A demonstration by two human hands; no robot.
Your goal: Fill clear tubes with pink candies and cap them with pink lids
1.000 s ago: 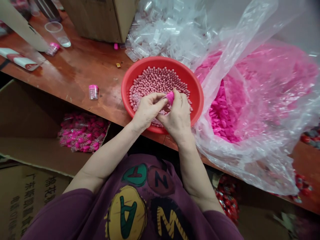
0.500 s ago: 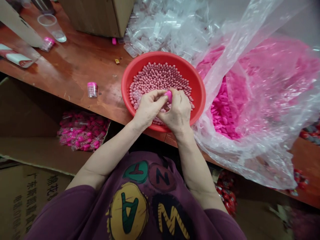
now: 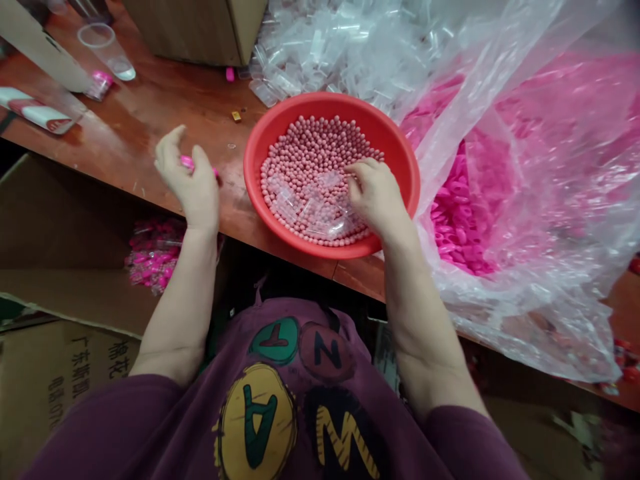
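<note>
My left hand (image 3: 189, 180) is over the table left of the bowl, its fingers spread and curved. A pink cap (image 3: 187, 162) shows between its thumb and fingers, with the rest of that piece hidden. Another bit of pink (image 3: 215, 172) peeks out by the wrist side. Over the right part of a red bowl (image 3: 256, 193), my right hand (image 3: 375, 193) has its fingers bent and slightly apart, with nothing visible in them. Pink beads (image 3: 313, 150) fill the bowl, and several small clear plastic containers (image 3: 320, 217) lie on them near its front.
Behind the bowl is a heap of clear containers (image 3: 345, 47). To the right, a large clear bag (image 3: 540, 313) holds pink caps (image 3: 457, 227). A carton (image 3: 193, 33) and a plastic cup (image 3: 113, 53) stand at back left. Below the table edge, an open box (image 3: 65, 287) holds filled pink-capped containers (image 3: 155, 257).
My hands were together over the bowl, holding a pink-capped piece. Since then, the left has moved left over the table and opened, and the right has shifted slightly right.
</note>
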